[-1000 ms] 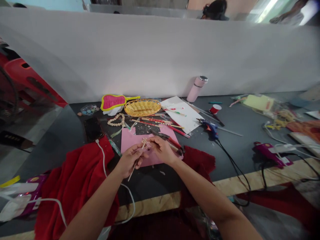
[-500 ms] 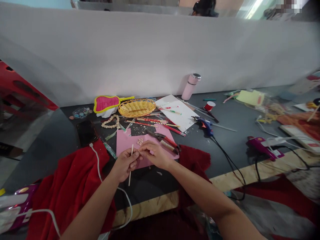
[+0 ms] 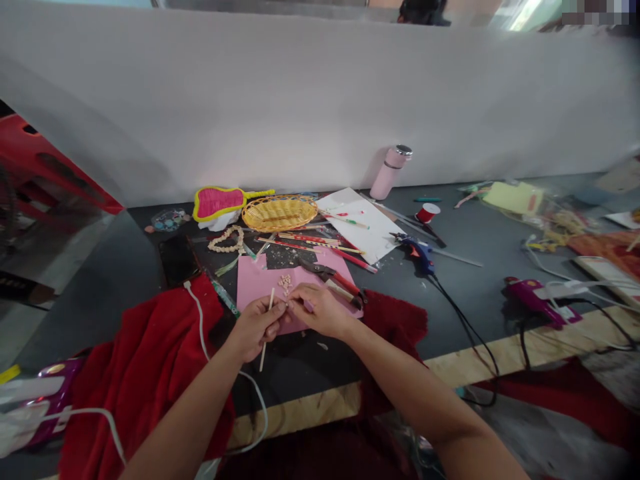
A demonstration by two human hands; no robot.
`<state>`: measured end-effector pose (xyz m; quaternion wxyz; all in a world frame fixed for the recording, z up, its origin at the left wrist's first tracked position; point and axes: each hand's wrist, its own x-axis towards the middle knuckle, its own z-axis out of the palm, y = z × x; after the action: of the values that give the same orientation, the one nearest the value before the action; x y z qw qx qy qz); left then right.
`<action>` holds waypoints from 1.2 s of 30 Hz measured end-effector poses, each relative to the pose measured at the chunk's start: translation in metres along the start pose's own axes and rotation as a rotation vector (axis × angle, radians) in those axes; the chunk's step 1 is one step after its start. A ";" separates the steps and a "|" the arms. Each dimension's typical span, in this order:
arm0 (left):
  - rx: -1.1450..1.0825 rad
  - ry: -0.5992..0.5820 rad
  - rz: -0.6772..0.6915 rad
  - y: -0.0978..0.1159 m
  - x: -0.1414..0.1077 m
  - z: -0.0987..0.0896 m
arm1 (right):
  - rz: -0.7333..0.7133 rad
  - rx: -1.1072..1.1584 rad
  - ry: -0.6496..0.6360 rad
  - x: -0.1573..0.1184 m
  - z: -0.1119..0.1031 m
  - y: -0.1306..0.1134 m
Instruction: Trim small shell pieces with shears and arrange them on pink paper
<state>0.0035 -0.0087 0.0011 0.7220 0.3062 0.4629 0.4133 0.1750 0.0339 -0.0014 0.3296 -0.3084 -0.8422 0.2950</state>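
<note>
Cluttered grey table [image 3: 480, 267] against white partition [image 3: 320, 100]; left hand [image 3: 257, 325] fingers pinched on thin wooden stick [image 3: 267, 327], held upright over pink paper [image 3: 290, 283] for access; right hand [image 3: 320, 308] fingers nipped at stick's top, contents unclear; small beads [image 3: 285, 282] just beyond.

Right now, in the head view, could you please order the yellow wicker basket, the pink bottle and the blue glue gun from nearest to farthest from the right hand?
From the right hand:
1. Yellow wicker basket, ahead, slightly left.
2. Blue glue gun, to the right.
3. Pink bottle, far right, against the white wall.
</note>
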 end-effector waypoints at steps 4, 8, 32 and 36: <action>0.028 0.005 -0.008 -0.001 -0.002 0.001 | -0.020 -0.035 -0.049 0.000 -0.001 0.003; 0.013 -0.017 -0.013 -0.002 -0.002 0.001 | 0.015 -0.005 -0.088 -0.001 -0.002 0.001; -0.149 0.010 0.010 0.008 -0.007 0.004 | 0.086 0.156 0.115 0.002 -0.002 0.000; -0.142 -0.004 0.011 0.011 -0.009 0.005 | 0.153 0.242 0.154 0.002 -0.001 0.004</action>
<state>0.0021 -0.0123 0.0156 0.7405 0.2577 0.4291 0.4484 0.1760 0.0382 -0.0031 0.4047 -0.3513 -0.7467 0.3941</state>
